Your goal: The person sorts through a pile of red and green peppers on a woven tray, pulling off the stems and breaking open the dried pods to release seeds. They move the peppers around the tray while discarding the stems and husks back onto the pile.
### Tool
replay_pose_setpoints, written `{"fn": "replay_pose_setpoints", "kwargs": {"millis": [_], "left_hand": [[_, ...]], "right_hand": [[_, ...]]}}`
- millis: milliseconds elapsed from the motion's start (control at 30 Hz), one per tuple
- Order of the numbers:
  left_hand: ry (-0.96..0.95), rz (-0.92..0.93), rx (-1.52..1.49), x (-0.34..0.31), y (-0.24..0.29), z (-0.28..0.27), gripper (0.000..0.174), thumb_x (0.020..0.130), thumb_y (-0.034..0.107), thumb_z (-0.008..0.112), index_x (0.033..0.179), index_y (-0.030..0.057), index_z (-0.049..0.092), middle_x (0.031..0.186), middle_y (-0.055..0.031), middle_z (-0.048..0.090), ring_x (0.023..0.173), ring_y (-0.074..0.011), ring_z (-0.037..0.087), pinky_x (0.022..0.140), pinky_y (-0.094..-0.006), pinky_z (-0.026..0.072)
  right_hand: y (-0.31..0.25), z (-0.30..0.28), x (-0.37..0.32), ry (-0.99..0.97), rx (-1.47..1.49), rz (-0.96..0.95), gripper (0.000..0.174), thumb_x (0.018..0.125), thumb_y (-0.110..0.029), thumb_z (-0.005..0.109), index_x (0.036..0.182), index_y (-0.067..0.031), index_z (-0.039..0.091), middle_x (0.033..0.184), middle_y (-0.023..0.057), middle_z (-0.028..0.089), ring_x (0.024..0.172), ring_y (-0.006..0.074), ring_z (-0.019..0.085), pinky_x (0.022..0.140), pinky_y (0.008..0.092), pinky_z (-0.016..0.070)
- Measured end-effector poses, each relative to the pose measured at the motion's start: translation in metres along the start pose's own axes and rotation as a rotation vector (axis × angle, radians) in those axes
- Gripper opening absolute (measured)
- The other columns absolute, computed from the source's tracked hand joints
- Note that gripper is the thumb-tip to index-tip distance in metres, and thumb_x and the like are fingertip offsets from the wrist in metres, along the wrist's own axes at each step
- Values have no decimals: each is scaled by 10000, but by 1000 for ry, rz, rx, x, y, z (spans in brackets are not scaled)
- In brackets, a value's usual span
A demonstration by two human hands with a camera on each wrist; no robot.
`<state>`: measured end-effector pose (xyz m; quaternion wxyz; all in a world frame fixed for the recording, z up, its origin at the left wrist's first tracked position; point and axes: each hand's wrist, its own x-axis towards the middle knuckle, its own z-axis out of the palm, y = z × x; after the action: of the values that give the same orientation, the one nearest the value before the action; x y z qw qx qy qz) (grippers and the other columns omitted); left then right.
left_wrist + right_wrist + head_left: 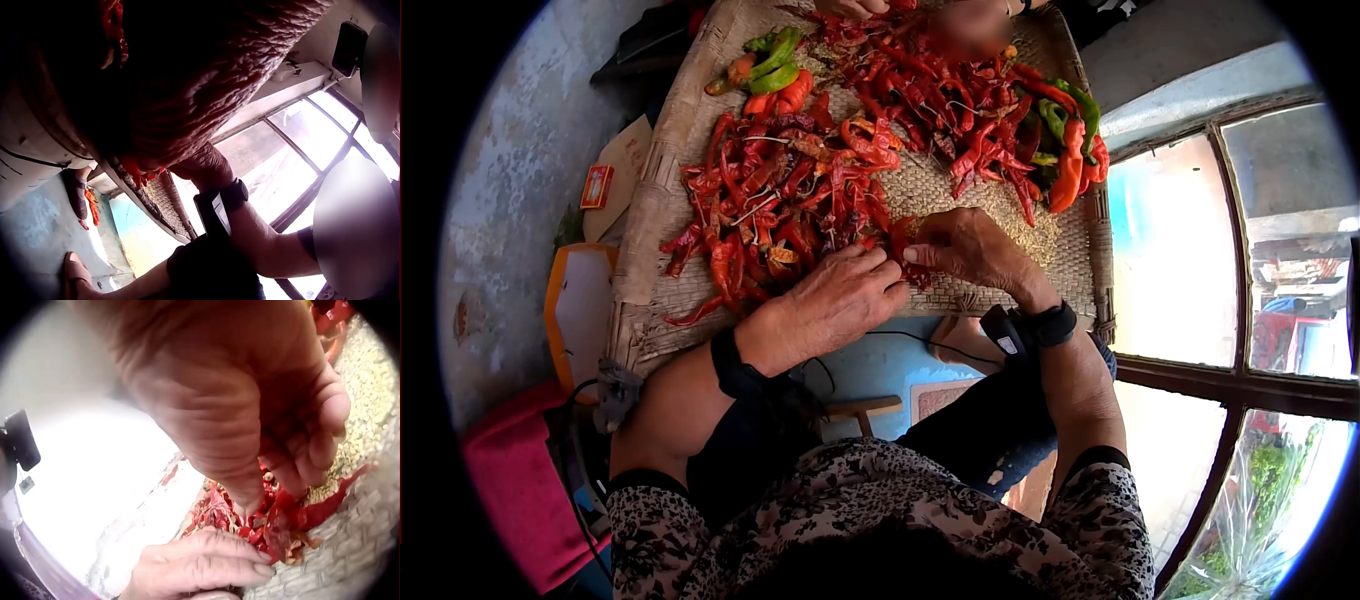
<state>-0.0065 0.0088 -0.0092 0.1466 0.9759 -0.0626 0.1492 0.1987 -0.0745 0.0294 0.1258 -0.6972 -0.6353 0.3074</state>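
Holding a red chilli [280, 526] over the near edge of a woven tray [927, 195], we bring both hands together beside a heap of dried pods [745, 195]. Our right hand [980, 245] pinches the chilli, its thumb set against curved fingers with little gap between. Our left hand [830, 300] lies just beside it, fingers close together and tips touching the chilli; whether its thumb pinches too, we cannot tell. Pale seeds [1035, 242] spread near our right hand. On a cardboard sheet [622, 165] left of the tray, we see a small red box [597, 187] with a printed face, its lettering too small to read. A black device [1000, 328] at our right wrist bears a white label [1007, 345], also unreadable.
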Motion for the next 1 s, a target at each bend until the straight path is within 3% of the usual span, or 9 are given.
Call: {"fn": "replay_pose_setpoints", "kwargs": {"millis": [233, 367, 433, 500, 533, 600, 767, 833, 1000], "left_hand": [[1, -2, 28, 0, 0, -1, 96, 768, 28, 600, 859, 39, 570, 887, -76, 542, 887, -226, 560, 827, -351, 494], [53, 19, 30, 0, 0, 2, 92, 775, 33, 599, 861, 40, 567, 865, -75, 527, 870, -222, 557, 821, -352, 494], [42, 17, 28, -1, 0, 2, 88, 779, 33, 597, 861, 40, 565, 865, -75, 522, 870, -221, 554, 824, -353, 492], [31, 11, 27, -1, 0, 3, 85, 783, 32, 595, 861, 40, 562, 864, -76, 516, 871, -220, 551, 827, -353, 491], [46, 9, 13, -1, -1, 4, 88, 784, 28, 592, 865, 40, 560, 872, -78, 515, 879, -218, 548, 836, -353, 488], [62, 6, 3, -2, -1, 6, 91, 786, 24, 589, 869, 41, 557, 881, -79, 514, 887, -217, 545, 844, -353, 485], [-16, -12, 22, 0, 1, -5, 120, 778, 38, 599, 886, 36, 547, 892, -81, 515, 921, -220, 545, 879, -364, 475], [-36, -20, 50, -1, 2, -7, 122, 779, 47, 600, 890, 34, 551, 906, -79, 523, 935, -218, 545, 895, -369, 466], [-40, -21, 43, -3, 0, -2, 147, 783, 64, 603, 926, 43, 577, 942, -70, 535, 976, -206, 538, 915, -353, 444]], "right_hand": [[-8, 0, 0, -56, 16, 23, 199, 820, -196, 711, 896, -21, 655, 725, 66, 638, 652, 158, 591, 618, 308, 481], [3, -29, -1, -58, 368, 160, 200, 856, -204, 699, 847, -8, 659, 677, 33, 647, 628, 102, 601, 582, 272, 480], [12, -49, 1, 126, 507, 141, 254, 909, -248, 655, 944, 4, 662, 720, 40, 658, 648, 86, 605, 582, 237, 501], [28, -49, 13, 684, 1047, 0, 356, 921, -252, 639, 1144, 23, 612, 826, 67, 667, 693, 97, 613, 583, 243, 506], [34, -49, 16, 681, 1046, -4, 356, 921, -252, 639, 1144, 23, 612, 826, 67, 667, 693, 97, 613, 583, 243, 506], [37, -52, 19, 795, 680, 64, 485, 923, -256, 638, 1289, 37, 515, 909, 94, 661, 724, 119, 618, 622, 251, 519], [8, -16, 39, 403, -47, -152, 611, 858, -172, 688, 1406, -113, 424, 1138, 131, 568, 988, 259, 602, 846, 369, 509], [5, -11, 53, 315, -224, -196, 789, 816, -128, 707, 1476, -201, 282, 1344, 172, 430, 1179, 365, 483, 984, 459, 445], [-9, -26, 112, 243, -557, -248, 867, 765, -137, 750, 1481, -215, 268, 1443, 138, 338, 1282, 370, 398, 1010, 477, 429]]}}
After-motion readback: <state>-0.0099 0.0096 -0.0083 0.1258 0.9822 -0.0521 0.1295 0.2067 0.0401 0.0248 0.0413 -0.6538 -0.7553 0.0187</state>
